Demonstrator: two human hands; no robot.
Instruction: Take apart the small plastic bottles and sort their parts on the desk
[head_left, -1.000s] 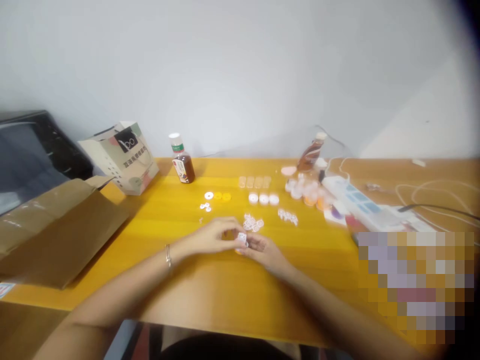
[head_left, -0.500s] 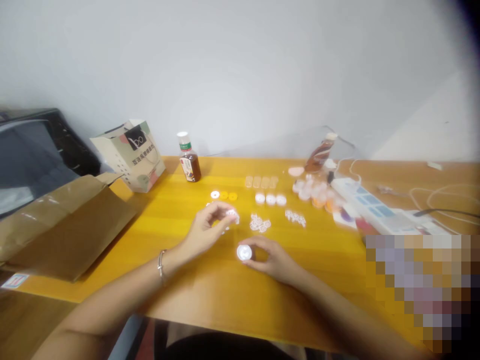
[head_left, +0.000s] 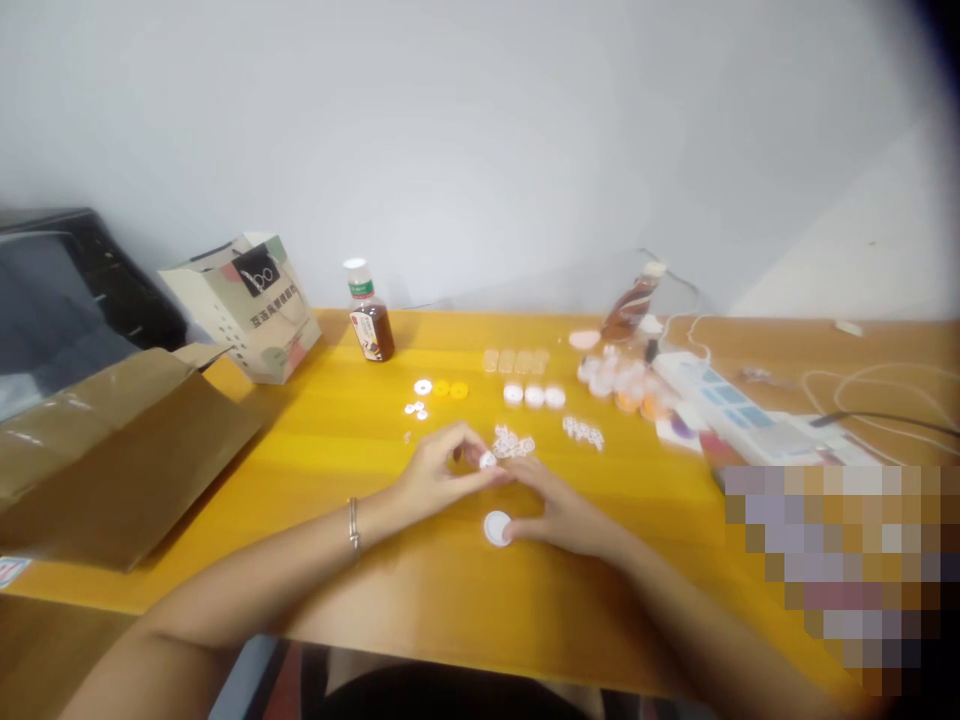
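Observation:
My left hand point(head_left: 450, 470), with a bracelet at the wrist, is closed in a pinch on a small white plastic piece point(head_left: 487, 460). Close beside it, my right hand point(head_left: 559, 512) has its thumb and fingers apart. Its fingertips reach to the left fingertips; whether they touch the small piece I cannot tell. A white round cap point(head_left: 496, 528) lies below, at the tip of my right thumb. Just beyond the hands is a pile of small white pieces point(head_left: 511, 442), with a second cluster of white pieces point(head_left: 583, 432) to its right.
Farther back are white round parts point(head_left: 534, 396), clear pieces point(head_left: 516, 361), yellow rings point(head_left: 451, 390) and a white ring point(head_left: 423, 387). A drink bottle point(head_left: 371, 320), paper bag point(head_left: 262, 310) and cardboard box point(head_left: 150, 470) stand left. A tilted bottle point(head_left: 630, 305) and power strip point(head_left: 724, 395) are right.
My left hand has moved right and nearer with the small white piece. My right fingers have come off the round cap and spread toward the left hand; the thumb stays by the cap.

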